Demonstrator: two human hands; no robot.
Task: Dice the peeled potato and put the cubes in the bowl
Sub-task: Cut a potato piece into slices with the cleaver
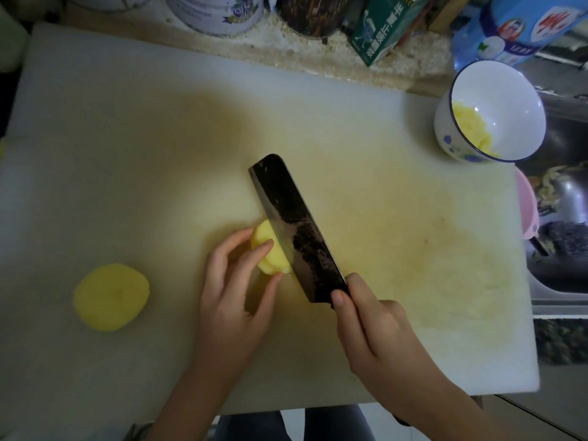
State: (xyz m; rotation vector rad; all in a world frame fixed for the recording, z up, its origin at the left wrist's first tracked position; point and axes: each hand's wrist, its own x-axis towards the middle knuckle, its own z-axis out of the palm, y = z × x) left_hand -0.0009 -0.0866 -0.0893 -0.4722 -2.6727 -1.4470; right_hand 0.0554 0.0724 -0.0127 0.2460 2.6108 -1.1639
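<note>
A yellow peeled potato piece (270,249) lies near the middle of the white cutting board (127,138). My left hand (235,288) holds it from the left with curled fingertips. A dark cleaver (292,224) stands with its edge in the piece's right side. My right hand (372,326) grips the cleaver's handle, index finger along the blade's heel. A second peeled potato half (111,297) rests cut side down at the board's left. The white bowl (509,90) with a blue rim sits at the board's far right corner and holds yellow potato cubes (471,125).
Tins, a dark jar and a green carton (381,30) line the counter behind the board. A blue and white packet (521,30) lies behind the bowl. A pink container (528,211) and a metal sink (566,186) border the board's right edge.
</note>
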